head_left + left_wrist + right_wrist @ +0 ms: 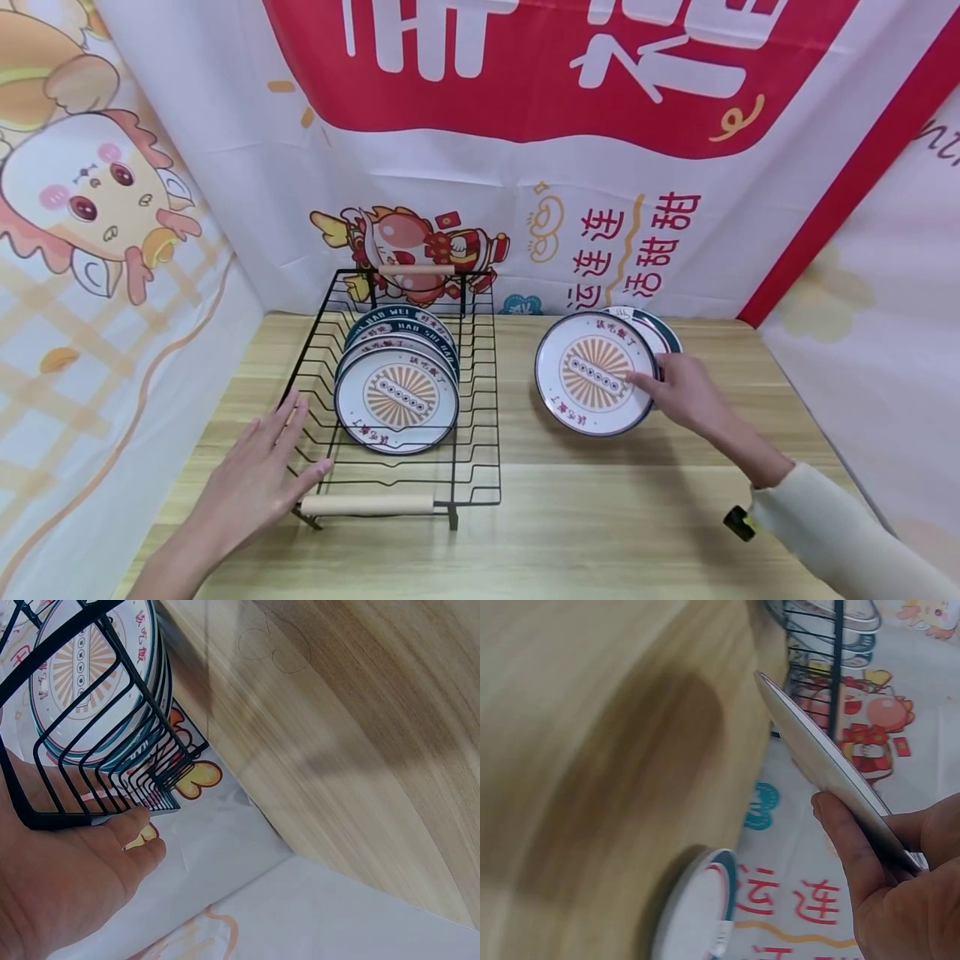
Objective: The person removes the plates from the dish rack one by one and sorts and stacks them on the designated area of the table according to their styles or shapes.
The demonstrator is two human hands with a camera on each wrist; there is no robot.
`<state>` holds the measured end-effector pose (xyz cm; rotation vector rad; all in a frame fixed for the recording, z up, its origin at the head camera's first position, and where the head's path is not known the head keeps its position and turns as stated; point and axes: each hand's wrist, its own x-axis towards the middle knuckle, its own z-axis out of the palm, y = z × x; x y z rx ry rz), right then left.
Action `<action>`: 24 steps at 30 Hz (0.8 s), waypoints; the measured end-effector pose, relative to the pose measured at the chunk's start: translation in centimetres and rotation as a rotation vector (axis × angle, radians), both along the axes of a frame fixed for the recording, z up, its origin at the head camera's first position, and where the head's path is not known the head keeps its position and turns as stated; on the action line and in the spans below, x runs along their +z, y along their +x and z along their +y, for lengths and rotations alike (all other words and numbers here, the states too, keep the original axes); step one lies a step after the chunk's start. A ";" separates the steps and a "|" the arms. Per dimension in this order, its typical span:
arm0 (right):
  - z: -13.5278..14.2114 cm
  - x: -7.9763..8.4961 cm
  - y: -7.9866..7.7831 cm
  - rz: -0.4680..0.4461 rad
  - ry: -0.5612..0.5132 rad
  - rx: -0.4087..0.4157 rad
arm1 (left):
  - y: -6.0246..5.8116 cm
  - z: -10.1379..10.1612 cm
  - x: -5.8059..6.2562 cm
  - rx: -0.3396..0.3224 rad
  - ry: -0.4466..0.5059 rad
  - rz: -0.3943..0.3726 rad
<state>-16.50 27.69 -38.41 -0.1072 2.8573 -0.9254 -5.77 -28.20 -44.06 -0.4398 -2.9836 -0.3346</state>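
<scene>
Starting at my far left, a printed cloth [97, 196] with a cartoon character hangs to the left of the wire rack. Next comes the left hand [255, 475], right at the rack's left edge: fingers long and relaxed, thumb held away from them and pointing in over the near end, nothing gripped, fingertips against the wires. And here's the rack [497, 417] itself, black, standing on the wooden tabletop [555, 517], a pale wooden handle [367, 505] along its near end. Inside it I've got several plates leaning in a row, dark-rimmed plates [390, 312] at the back and a white front plate [397, 400] with an orange ray pattern facing me. Over to the right of the rack, well apart from it, there's the held plate [596, 375], same ray pattern, tilted and up off the tabletop. Partly hidden behind it, farther from the rack, a green-rimmed plate [656, 325] lies on the tabletop. On the held plate's right edge is the right hand [690, 392], closed in a firm pinch, thumb on the patterned face, fingers behind. Farthest right of the rack, a pale sleeve [832, 525].
</scene>
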 end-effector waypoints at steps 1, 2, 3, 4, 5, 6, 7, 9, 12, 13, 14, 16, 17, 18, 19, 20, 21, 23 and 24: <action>0.1 -0.4 0.1 -0.010 0.003 0.000 | 0.0 0.0 0.0 0.000 0.000 0.005; 0.1 -0.8 0.3 -0.024 -0.001 0.000 | 0.0 0.0 -0.1 -0.002 0.000 0.010; 0.1 -1.2 0.4 -0.037 -0.004 0.002 | 0.0 0.0 -0.1 -0.004 -0.001 0.014; 0.2 -1.5 0.5 -0.052 -0.010 0.003 | 0.0 0.0 -0.2 -0.005 -0.002 0.018; 0.2 -1.9 0.6 -0.069 -0.018 0.000 | 0.0 -0.1 -0.2 -0.006 -0.004 0.021; 0.3 -2.3 0.7 -0.088 -0.029 -0.005 | 0.0 -0.1 -0.2 -0.007 -0.005 0.024; 0.3 -2.7 0.8 -0.105 -0.039 -0.012 | 0.0 -0.1 -0.2 -0.008 -0.005 0.025; 0.3 -3.4 1.0 -0.131 -0.065 -0.017 | 0.0 -0.1 -0.2 -0.010 -0.006 0.028; 0.4 -4.6 1.0 -0.137 -0.097 -0.021 | -0.1 -0.1 -0.2 -0.011 -0.005 0.025; 0.4 -4.9 1.0 -0.131 -0.102 -0.017 | -0.1 -0.1 -0.2 -0.011 -0.005 0.025; 0.4 -5.2 1.0 -0.122 -0.105 -0.009 | -0.1 -0.1 -0.2 -0.012 -0.005 0.024; 0.4 -5.8 0.9 -0.114 -0.112 -0.008 | -0.1 -0.1 -0.2 -0.012 -0.004 0.023; 0.4 -6.0 0.8 -0.115 -0.123 -0.004 | -0.1 -0.2 -0.2 -0.013 -0.003 0.023; 0.4 -6.2 0.8 -0.117 -0.131 0.001 | -0.1 -0.2 -0.2 -0.013 -0.002 0.023; 0.4 -6.4 0.7 -0.123 -0.137 0.002 | -0.1 -0.2 -0.2 -0.013 -0.001 0.023; 0.4 -6.6 0.7 -0.137 -0.150 -0.002 | -0.1 -0.2 -0.2 -0.012 0.001 0.020; 0.3 -6.8 0.7 -0.155 -0.162 -0.010 | 0.0 -0.1 -0.2 -0.011 0.005 0.020; 0.2 -7.2 0.6 -0.190 -0.180 -0.025 | 0.0 -0.1 -0.1 -0.008 0.012 0.021; 0.1 -7.4 0.6 -0.210 -0.183 -0.037 | 0.0 0.0 -0.1 -0.007 0.016 0.021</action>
